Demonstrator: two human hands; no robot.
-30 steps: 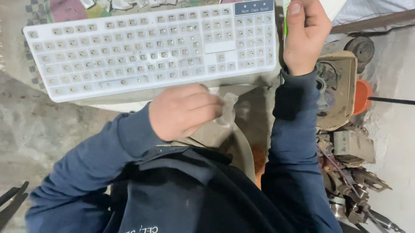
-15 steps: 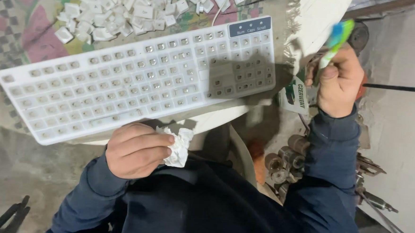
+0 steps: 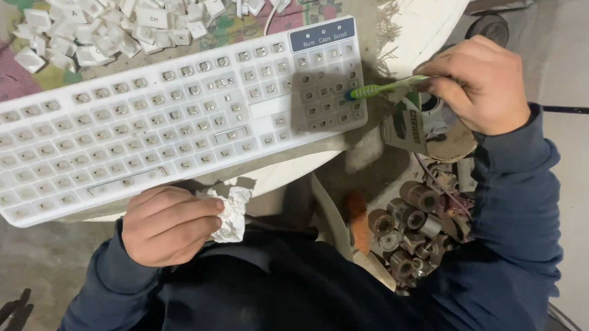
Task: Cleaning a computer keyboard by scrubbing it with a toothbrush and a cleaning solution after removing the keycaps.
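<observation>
R. hand grip: fingers closed on the handle of a green toothbrush, held near-horizontal, bristle end pointing away from the grip toward the keyboard. Brush head sits at the numpad end of the white keyboard, touching or just above the bare switch sockets; can't tell which. Low angle likely lets the bristles reach into the socket wells.

L. hand grip: fingers curled shut on a crumpled white tissue, knuckles against the near edge of the keyboard, prob. bracing it so it doesn't slide.

Keyboard: all keycaps off, lies slanted across the round white worktop, near edge overhanging toward the person. Numpad end is just beside the R. grip; the opposite end is well apart from both grips.

Surroundings:
- Loose white keycaps piled beyond the keyboard on a patterned cloth, far side from the L. grip.
- Below the R. grip, off the worktop: cluster of rusty metal cylinders and parts, plus a round container directly under the hand.
- Dark-blue sleeves on both arms.

Obstructions: none between brush and sockets; R. hand shades the numpad.
</observation>
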